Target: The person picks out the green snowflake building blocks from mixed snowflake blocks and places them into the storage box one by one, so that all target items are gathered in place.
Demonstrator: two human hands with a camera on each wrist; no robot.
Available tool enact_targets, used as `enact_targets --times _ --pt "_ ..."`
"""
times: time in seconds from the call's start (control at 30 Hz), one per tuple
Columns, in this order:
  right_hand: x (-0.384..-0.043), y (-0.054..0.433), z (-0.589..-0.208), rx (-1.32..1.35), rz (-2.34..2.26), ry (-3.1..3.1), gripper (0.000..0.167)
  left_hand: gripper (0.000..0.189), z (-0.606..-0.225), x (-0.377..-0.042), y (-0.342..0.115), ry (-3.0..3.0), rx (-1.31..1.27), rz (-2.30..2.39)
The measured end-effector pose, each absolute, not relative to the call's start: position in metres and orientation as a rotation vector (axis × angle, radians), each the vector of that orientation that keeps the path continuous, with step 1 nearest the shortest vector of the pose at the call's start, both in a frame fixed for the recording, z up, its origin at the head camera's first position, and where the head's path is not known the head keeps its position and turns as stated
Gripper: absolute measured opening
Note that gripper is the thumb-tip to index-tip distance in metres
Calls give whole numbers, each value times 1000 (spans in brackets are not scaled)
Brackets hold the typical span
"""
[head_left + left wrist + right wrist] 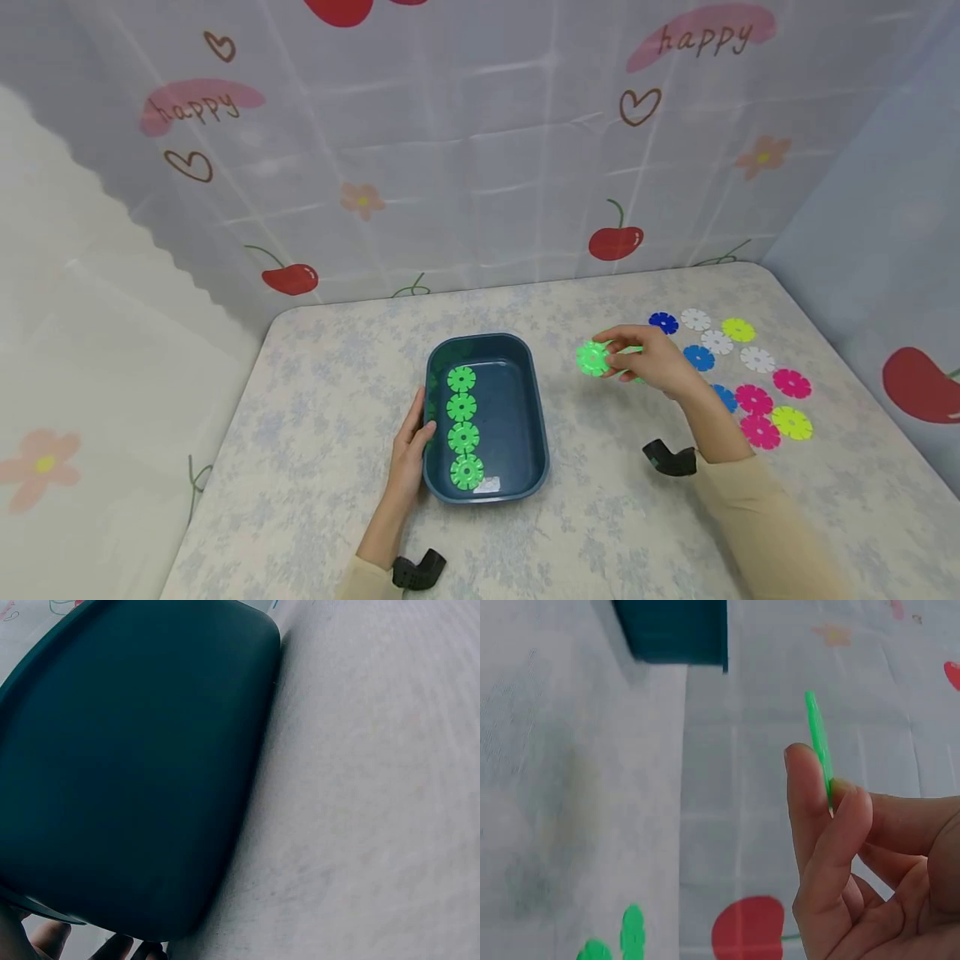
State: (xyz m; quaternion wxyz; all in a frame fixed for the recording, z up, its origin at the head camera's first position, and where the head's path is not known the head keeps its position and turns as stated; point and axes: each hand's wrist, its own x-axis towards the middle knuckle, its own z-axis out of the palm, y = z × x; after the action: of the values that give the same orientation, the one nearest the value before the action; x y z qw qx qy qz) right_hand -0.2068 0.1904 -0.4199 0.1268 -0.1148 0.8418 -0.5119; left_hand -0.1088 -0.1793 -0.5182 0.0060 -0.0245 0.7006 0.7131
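Observation:
In the head view, my right hand (647, 360) is raised over the table, pinching a green notched plastic disc (592, 358) by its edge. The right wrist view shows that disc (819, 746) edge-on between thumb and fingers. More green discs (633, 930) lie on the table beneath, mostly hidden by the hand in the head view. My left hand (408, 450) grips the left wall of a dark blue-green plastic tray (543, 433), thumb at the rim. Inside the tray, several green discs (462, 437) form a column along its left side.
To the right lie loose discs in other colours: dark blue (663, 323), white (757, 359), yellow (792, 422), light blue (699, 358) and pink (753, 399). A patterned cloth (322, 375) covers the table. A printed curtain (480, 167) hangs behind it.

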Motion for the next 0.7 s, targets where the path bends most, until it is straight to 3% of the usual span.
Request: enact_targets --times 0.4,0.7 --pt "-212 100 -410 -924 -1245 2139 26 57 -517 -109 -178 2190 -107 2220" --pt "-210 62 -416 -1057 -1018 2073 27 57 -517 -110 -179 2197 -125 2212"
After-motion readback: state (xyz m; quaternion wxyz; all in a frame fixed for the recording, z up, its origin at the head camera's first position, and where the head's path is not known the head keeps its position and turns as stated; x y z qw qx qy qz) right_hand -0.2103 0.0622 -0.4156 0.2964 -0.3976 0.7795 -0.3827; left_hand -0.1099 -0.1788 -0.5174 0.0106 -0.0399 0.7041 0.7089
